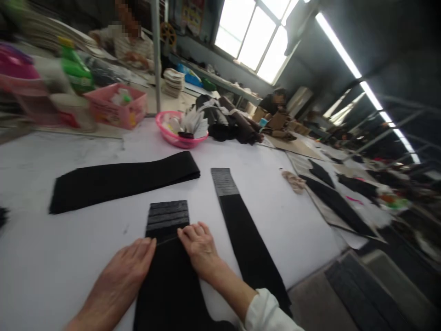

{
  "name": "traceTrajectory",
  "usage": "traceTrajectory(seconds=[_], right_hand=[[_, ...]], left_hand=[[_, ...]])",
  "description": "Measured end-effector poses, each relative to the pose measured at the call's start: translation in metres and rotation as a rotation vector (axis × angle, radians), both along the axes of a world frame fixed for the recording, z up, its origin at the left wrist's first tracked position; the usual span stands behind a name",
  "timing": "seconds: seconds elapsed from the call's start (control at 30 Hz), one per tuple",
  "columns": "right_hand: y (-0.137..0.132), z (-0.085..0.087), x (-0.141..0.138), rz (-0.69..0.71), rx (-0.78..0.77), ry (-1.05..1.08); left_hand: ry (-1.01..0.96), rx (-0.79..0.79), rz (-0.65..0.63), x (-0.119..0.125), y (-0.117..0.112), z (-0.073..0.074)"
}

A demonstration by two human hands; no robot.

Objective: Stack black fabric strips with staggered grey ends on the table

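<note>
Directly in front of me lies a stack of black fabric pieces (pixel 168 280), its far end fanned into greyish stepped edges. My left hand (pixel 120 276) grips the stack's left edge, fingers pressed together. On the opposite edge, my right hand (pixel 200 248) pinches the cloth between thumb and fingers. A thin light line crosses the fabric between both hands. To the right is a narrower black fabric strip stack (pixel 251 243) with a similar stepped grey end. Beyond my left hand rests a folded black fabric bundle (pixel 124 181), lying crosswise.
The white tabletop (pixel 268 197) carries a pink basin (pixel 181 138) of papers, a pink basket (pixel 117 105) and a green bottle (pixel 74 66). A scrunched beige cloth (pixel 292 180) lies at right. A metal post (pixel 156 59) rises at the back, near a seated person (pixel 132 46).
</note>
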State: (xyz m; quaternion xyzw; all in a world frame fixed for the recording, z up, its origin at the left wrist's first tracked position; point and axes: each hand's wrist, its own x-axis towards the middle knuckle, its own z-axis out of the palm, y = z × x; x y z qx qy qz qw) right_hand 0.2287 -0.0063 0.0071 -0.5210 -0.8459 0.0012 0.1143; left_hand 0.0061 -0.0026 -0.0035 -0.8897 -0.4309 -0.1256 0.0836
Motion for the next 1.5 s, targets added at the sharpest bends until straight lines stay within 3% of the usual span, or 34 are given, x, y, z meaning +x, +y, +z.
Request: traceTrajectory(seconds=[0.13, 0.3, 0.47, 0.67, 0.93, 1.27, 1.5], right_hand=[[0.004, -0.007, -0.002, 0.025, 0.009, 0.053], [0.002, -0.004, -0.003, 0.028, 0.002, 0.049], [0.003, -0.003, -0.003, 0.026, 0.004, 0.029], [0.003, -0.005, -0.002, 0.031, 0.026, 0.03], [0.004, -0.004, -0.002, 0.05, 0.039, 0.058], [0.016, 0.025, -0.002, -0.057, -0.093, 0.164], [0.04, 0.028, -0.023, 0.067, -0.223, 0.2]], left_hand=[[0.154, 0.025, 0.044, -0.008, -0.002, 0.001], [0.14, 0.046, 0.049, -0.007, -0.005, 0.004], [0.098, 0.045, 0.054, -0.019, -0.006, -0.005], [-0.095, -0.042, 0.09, -0.033, -0.011, -0.009], [-0.577, -0.277, 0.265, -0.027, -0.003, 0.003], [-0.585, -0.326, 0.32, -0.009, 0.009, 0.008], [-0.724, -0.466, 0.333, -0.011, 0.014, 0.01]])
